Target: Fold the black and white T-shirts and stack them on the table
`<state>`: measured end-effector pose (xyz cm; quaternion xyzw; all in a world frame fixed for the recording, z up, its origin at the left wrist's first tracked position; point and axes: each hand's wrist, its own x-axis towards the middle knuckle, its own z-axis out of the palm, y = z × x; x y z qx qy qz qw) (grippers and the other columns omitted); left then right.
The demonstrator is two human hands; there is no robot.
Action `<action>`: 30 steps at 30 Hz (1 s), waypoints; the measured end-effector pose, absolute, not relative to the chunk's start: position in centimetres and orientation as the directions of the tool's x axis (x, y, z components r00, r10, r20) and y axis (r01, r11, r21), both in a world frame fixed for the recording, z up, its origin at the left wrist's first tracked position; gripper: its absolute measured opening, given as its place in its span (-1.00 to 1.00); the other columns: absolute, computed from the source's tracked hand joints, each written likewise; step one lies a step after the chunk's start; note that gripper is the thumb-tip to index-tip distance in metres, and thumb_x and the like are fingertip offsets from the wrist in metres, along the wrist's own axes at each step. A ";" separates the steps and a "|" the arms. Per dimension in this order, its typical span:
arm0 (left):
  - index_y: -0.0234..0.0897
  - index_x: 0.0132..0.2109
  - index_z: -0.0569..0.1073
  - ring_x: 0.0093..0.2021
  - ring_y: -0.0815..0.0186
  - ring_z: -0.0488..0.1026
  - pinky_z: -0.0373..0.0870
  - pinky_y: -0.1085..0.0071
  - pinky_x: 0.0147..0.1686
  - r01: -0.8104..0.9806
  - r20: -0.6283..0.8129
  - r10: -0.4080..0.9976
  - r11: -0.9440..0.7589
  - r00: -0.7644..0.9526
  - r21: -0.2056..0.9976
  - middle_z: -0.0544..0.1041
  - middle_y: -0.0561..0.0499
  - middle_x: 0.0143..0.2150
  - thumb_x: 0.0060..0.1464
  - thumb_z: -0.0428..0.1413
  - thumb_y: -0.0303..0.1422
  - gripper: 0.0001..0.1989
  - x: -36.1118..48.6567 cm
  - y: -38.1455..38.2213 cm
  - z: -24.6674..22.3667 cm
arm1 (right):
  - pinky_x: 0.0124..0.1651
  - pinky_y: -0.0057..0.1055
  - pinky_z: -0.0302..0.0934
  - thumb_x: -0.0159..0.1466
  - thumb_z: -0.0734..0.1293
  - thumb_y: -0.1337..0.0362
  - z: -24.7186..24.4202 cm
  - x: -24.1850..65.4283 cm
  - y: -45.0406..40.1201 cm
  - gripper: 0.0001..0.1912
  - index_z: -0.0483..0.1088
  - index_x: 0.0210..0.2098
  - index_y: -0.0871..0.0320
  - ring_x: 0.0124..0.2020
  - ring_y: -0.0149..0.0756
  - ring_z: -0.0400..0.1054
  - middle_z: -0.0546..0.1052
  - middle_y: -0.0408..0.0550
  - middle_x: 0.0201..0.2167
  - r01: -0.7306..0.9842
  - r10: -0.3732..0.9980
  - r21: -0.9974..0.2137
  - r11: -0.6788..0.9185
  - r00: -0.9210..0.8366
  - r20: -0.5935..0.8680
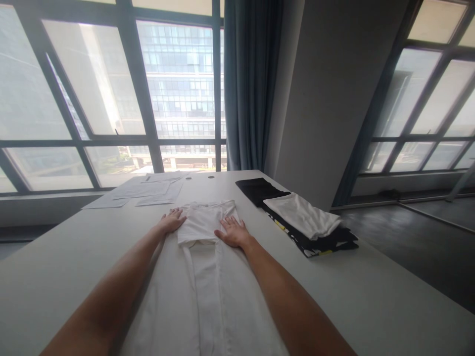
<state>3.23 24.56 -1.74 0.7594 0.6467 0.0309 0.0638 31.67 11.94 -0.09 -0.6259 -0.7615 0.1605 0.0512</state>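
Bright windows (178, 84) stand beyond the white worktop (85, 262), where a white garment (208, 272) lies between the forearms, its far end apparently folded over into a flat panel (200, 225) between the hands. Left hand (172, 220) and right hand (232, 231) rest palm down at that panel's sides, fingers spread, pinching nothing. I'd judge the step as flattening a fold; the next move calls for even, light pressure, clear of the stacked clothes (302, 216) right of the right hand.

We've got our right hand (233, 231) flat on a white garment (202, 222), left hand (172, 220) at its other edge, maybe partly on the table (85, 242); papers (148, 190) sit beyond our left, folded clothes (302, 215) outside our right.
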 end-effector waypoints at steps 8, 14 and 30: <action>-0.37 0.43 0.04 0.47 0.09 -0.17 -0.13 -0.01 0.37 0.980 0.061 0.988 -0.152 0.145 0.128 -0.13 -0.17 0.49 0.31 -0.27 -0.12 -0.34 3.8 24.7 -1.0 | 0.36 0.14 -0.62 0.22 -0.03 -0.40 -0.7 31.4 14.9 0.01 -0.26 0.46 0.04 0.47 -0.07 -0.54 -0.32 -0.07 0.48 0.958 0.973 -0.255 0.129 -0.172 -0.154; -0.15 0.39 0.16 0.45 0.01 -0.05 -0.05 -0.13 0.32 0.927 0.116 0.932 -0.356 0.343 0.117 0.00 -0.10 0.48 0.26 -0.17 0.04 -0.34 7.7 19.4 0.4 | 0.38 0.10 -0.57 0.18 -0.03 -0.45 -1.0 32.2 20.4 0.07 -0.20 0.46 0.06 0.47 -0.05 -0.47 -0.28 -0.04 0.48 0.964 0.983 -0.238 0.120 -0.148 -0.104; -0.07 0.44 0.01 0.48 0.07 -0.24 -0.22 -0.22 0.32 0.924 0.003 0.934 -0.355 0.358 0.141 -0.10 -0.01 0.50 0.26 -0.23 0.06 -0.31 9.4 23.0 -1.1 | 0.35 0.06 -0.31 0.40 -0.04 -0.11 1.3 29.5 18.6 -0.31 0.19 0.34 0.15 0.33 0.05 0.06 0.19 0.20 0.35 0.975 0.966 -0.086 0.202 -0.184 0.183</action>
